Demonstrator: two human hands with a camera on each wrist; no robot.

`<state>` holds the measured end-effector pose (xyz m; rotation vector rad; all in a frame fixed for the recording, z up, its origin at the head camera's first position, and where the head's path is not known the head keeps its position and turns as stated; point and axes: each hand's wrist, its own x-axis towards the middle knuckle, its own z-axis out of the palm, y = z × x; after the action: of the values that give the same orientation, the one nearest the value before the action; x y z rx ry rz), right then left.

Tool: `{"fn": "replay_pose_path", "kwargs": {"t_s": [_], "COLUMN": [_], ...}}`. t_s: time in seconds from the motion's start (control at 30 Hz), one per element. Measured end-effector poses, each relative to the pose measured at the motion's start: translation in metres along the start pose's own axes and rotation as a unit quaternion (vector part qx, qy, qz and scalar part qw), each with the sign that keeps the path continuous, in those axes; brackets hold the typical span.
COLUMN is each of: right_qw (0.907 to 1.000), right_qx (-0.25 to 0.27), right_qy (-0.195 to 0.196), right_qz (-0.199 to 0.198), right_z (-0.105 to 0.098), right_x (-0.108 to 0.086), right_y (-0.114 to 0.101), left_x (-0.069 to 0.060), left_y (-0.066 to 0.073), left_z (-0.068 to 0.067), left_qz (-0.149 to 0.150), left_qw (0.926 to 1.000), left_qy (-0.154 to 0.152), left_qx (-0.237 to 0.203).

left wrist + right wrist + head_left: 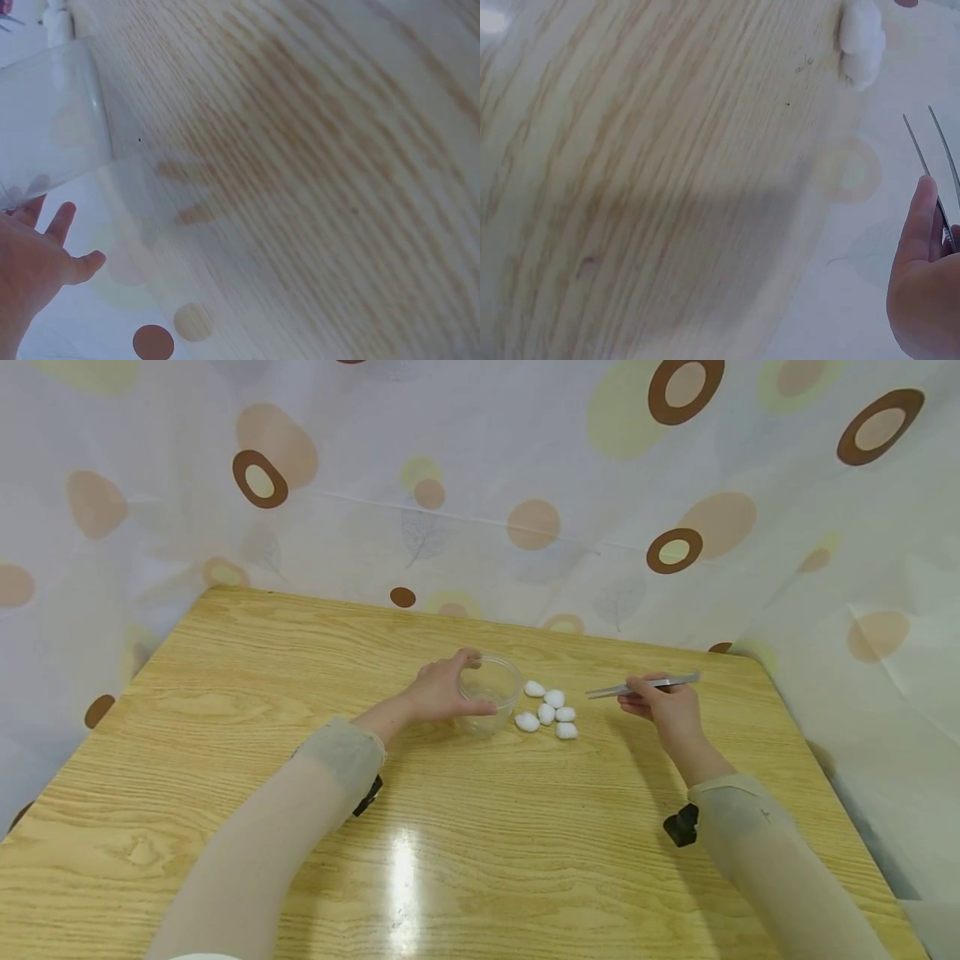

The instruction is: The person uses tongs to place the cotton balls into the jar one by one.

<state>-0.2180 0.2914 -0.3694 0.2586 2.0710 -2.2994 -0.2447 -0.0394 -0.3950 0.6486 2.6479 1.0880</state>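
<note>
Near the middle of the table in the head view, my left hand (437, 692) grips a clear round plastic container (501, 687), thumb on the near side and fingers at the far rim. The left wrist view shows the see-through wall of the container (56, 120) above the hand (34, 255). Just right of it lie several white cotton balls (554, 698) in a loose cluster. My right hand (673, 714) holds metal tweezers (681, 680) above the table, tips toward the cotton and apart from it. In the right wrist view the tweezers' tips (915, 141) stand spread, with nothing between them.
The wood-grain table (480, 852) spreads around both hands. Behind it and at its sides hangs a pale curtain (480, 460) with brown and beige shapes. A black wrist device (681, 825) shows under the right sleeve, and another (367, 797) under the left.
</note>
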Motion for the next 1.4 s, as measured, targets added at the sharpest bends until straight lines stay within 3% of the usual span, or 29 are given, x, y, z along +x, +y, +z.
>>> {"fn": "replay_pose_path", "kwargs": {"t_s": [0.23,0.43,0.73,1.03,1.4], "right_qw": [0.9998,0.998,0.9954,0.9955,0.9925], "right_qx": [0.003,-0.036,-0.081,-0.077,-0.089], "right_qy": [0.013,0.033,0.037,0.042,0.062], "right_qz": [0.016,0.04,0.035,0.035,0.057], "right_z": [0.002,0.011,0.021,0.03,0.039], "right_x": [0.004,0.006,0.013,0.013,0.011], "right_y": [0.004,0.004,0.012,0.015,0.013], "left_x": [0.0,0.0,0.0,-0.003,-0.005], "left_y": [-0.004,-0.004,0.002,0.006,0.007], "left_z": [0.001,0.0,0.007,0.005,0.003], "left_qz": [0.0,-0.004,0.007,0.007,0.024], "left_qw": [0.9982,0.995,0.9935,0.9977,0.9986], "left_qy": [-0.006,-0.018,-0.043,-0.016,-0.018], "left_qx": [-0.059,-0.098,-0.105,-0.066,-0.043]}}
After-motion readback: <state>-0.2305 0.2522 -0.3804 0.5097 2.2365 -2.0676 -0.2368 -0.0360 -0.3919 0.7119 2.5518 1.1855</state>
